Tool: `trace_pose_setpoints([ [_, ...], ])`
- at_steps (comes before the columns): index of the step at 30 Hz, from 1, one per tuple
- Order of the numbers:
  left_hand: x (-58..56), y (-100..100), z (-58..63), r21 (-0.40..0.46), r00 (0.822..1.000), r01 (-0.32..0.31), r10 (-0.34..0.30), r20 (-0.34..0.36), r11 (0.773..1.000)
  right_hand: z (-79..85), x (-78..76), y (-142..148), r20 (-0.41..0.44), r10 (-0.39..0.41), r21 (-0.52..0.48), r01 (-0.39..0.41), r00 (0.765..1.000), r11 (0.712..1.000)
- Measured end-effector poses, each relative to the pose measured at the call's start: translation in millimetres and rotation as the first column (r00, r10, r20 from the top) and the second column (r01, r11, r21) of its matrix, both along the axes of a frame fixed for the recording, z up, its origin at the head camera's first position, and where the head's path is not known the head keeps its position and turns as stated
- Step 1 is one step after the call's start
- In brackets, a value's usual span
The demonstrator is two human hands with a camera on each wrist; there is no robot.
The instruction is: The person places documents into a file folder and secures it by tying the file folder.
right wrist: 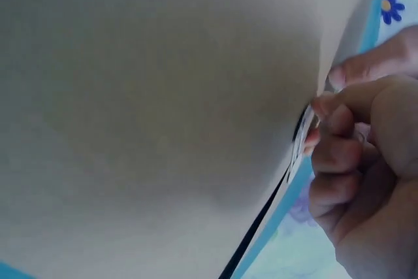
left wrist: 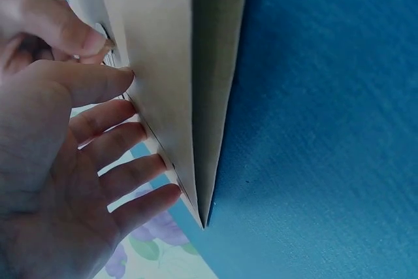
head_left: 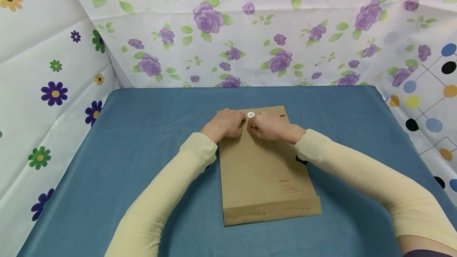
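A brown kraft paper document envelope (head_left: 258, 169) lies at the middle of the table, its closing end away from me. A round white button (head_left: 251, 114) sits on its flap. My left hand (head_left: 228, 123) rests at the flap's left part, and its fairly straight fingers touch the paper along the flap edge in the left wrist view. Just below the button, my right hand (head_left: 268, 125) has thumb and forefinger pinched together on what looks like the thin closing string, mostly hidden by the fingertips. Its other fingers (right wrist: 334, 191) are curled in.
Blue cloth (head_left: 143, 122) covers the table. A floral curtain (head_left: 228, 31) hangs behind it, with patterned sheets on both sides. Red print (head_left: 289, 187) and a folded bottom strip (head_left: 271, 211) show on the envelope's near end.
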State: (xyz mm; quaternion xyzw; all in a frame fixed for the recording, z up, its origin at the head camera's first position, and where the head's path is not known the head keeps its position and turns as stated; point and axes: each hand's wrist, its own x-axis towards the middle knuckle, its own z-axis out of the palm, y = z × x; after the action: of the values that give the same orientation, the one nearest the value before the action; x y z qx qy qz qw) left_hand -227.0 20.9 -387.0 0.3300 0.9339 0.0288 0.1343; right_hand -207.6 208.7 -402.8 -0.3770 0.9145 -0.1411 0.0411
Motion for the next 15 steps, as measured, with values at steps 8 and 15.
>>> trace_pose_setpoints([
  [8,1.9,1,0.8,0.008,1.0,0.011,-0.011,0.002,1.0,-0.2,-16.3,2,0.1,-0.056,-0.039,0.061,0.993,0.997],
  [15,2.2,1,1.2,-0.005,1.0,0.001,-0.001,0.008,1.0,-0.9,-22.3,3,0.113,-0.145,-0.048,0.151,0.983,0.987],
])
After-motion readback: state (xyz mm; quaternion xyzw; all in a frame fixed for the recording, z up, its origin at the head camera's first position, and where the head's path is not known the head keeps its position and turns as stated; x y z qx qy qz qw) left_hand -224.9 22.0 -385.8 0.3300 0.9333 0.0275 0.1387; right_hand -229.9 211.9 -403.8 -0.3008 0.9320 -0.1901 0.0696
